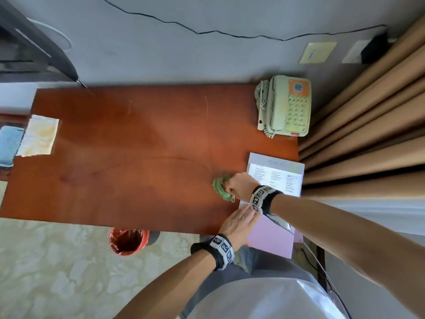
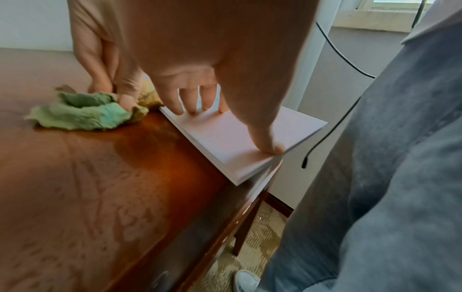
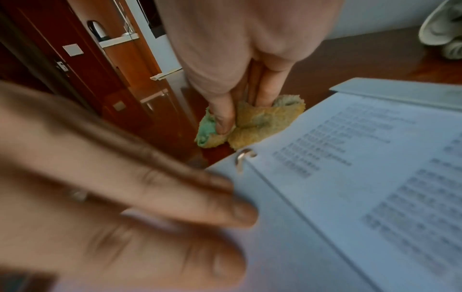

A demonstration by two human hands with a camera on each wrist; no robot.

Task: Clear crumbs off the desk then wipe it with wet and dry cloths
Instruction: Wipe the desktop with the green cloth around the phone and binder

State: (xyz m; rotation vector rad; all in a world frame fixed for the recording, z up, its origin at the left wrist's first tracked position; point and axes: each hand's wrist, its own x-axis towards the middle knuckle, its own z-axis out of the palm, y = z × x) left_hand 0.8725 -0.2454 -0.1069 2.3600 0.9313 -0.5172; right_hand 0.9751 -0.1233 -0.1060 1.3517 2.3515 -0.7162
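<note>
- While the wooden desk (image 1: pixel 128 143) fills the middle of the scene, a phone (image 1: pixel 285 107) sits at its far right corner.
- At the near right edge lies a ring binder (image 1: pixel 276 178); the left hand (image 1: pixel 239 224) presses flat on it, fingers straight.
- Just left of the binder, the right hand (image 1: pixel 239 183) pinches a crumpled green cloth (image 1: pixel 220 186) against the desk.
- At the left edge lies a folded yellow-white cloth (image 1: pixel 40 135).

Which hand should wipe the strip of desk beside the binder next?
Right hand: it already grips the green cloth on the desk. The left hand lies flat on the binder.
</note>
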